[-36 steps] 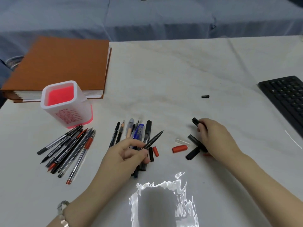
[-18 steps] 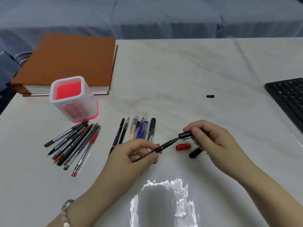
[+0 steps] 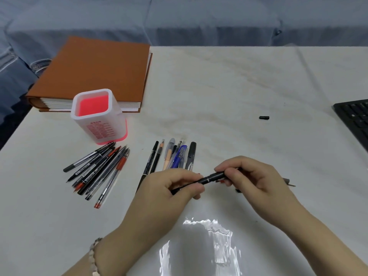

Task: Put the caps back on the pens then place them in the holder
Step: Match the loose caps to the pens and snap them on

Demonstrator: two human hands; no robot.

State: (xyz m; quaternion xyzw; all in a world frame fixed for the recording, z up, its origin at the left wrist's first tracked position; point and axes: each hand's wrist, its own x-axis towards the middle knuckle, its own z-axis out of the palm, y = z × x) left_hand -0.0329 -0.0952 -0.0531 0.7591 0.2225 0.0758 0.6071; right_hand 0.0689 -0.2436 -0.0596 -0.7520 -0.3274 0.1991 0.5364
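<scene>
A black pen (image 3: 201, 181) is held level just above the bench (image 3: 229, 80), near its front edge, with a black cap (image 3: 218, 176) being pressed onto its tip. The barrel is pinched in the grip of the left hand (image 3: 171, 188) so that it is steadied, while the cap is pinched by the right hand (image 3: 253, 176) and pushed along the pen's axis. Just beyond the hands a row of pens (image 3: 173, 156) is laid out, and a fanned bundle of pens (image 3: 99, 170) lies to the left, just in front of the pink holder (image 3: 98, 116), apparently kept upright and empty for them. An orange book (image 3: 95, 70) sits behind it. A small black cap (image 3: 264, 117) lies well apart, towards the keyboard (image 3: 354, 118). The path to the holder is crossed only by the loose pens.
</scene>
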